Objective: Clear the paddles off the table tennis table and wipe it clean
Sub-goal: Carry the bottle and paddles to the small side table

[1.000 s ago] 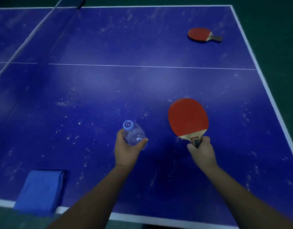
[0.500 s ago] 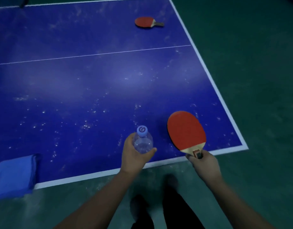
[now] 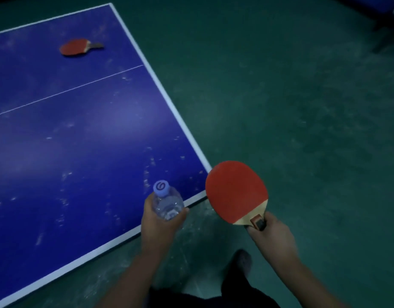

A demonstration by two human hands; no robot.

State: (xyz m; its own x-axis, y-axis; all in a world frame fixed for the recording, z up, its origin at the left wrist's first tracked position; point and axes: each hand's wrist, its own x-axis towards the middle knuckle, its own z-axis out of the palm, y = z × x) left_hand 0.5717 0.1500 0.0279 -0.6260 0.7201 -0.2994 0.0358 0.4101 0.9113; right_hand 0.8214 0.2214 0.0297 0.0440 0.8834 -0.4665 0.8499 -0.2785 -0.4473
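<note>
My right hand (image 3: 272, 233) grips the handle of a red paddle (image 3: 236, 191), held blade-up just past the near right corner of the blue table tennis table (image 3: 85, 134). My left hand (image 3: 157, 221) holds a clear water bottle with a pale blue cap (image 3: 166, 200) over the table's near edge. A second red paddle (image 3: 77, 46) lies flat on the table at the far side, handle pointing right. White specks and smears dot the table surface.
Green floor (image 3: 291, 107) surrounds the table on the right and near side. My legs and one foot (image 3: 241, 262) show below the hands. A dark blue object (image 3: 382, 5) sits at the top right corner.
The view has swung right and back from the table. Both hands, carrying bottle and paddle, now sit at the table's near right corner. The blue cloth has left the view.
</note>
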